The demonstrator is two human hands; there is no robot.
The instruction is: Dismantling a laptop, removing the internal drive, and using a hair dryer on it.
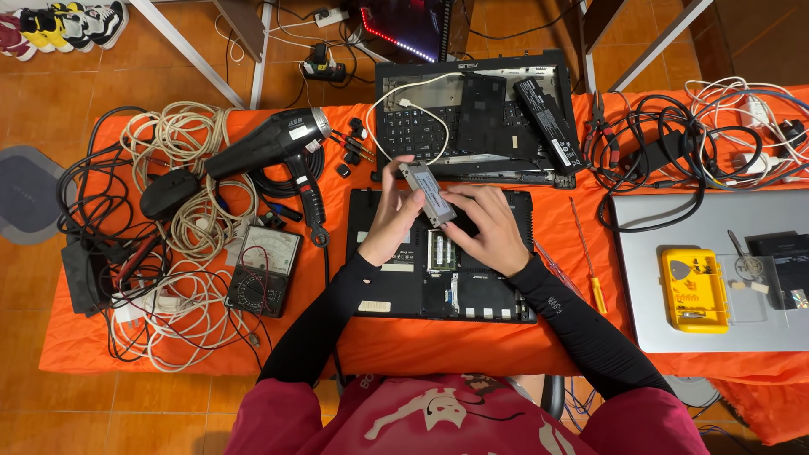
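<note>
A: While the silver drive [427, 194] is being held up over the opened laptop base [379, 286], it is being pinched at its upper end by the left hand [393, 215] and steadied from below by the right hand [487, 227]; both are being kept closed on it.

B: Is anything being risked?

A: Probably. The drive is being gripped only by its edges, so it could be dropped onto the exposed memory module [441, 250] if either hold is loosened. The white cable [404, 94] is being left looped just behind the hands and could be snagged.

B: And the counts?

A: Two black laptop halves are being shown on the orange cloth [472, 345]: the base and a keyboard deck [421, 126], with one battery bar [546, 122] lying across it. One closed silver laptop [674, 244], one yellow tool case [693, 289], one hair dryer [270, 143], one analogue multimeter [263, 271] and one yellow-handled screwdriver [590, 270] are being counted. The cables cannot be counted.
</note>
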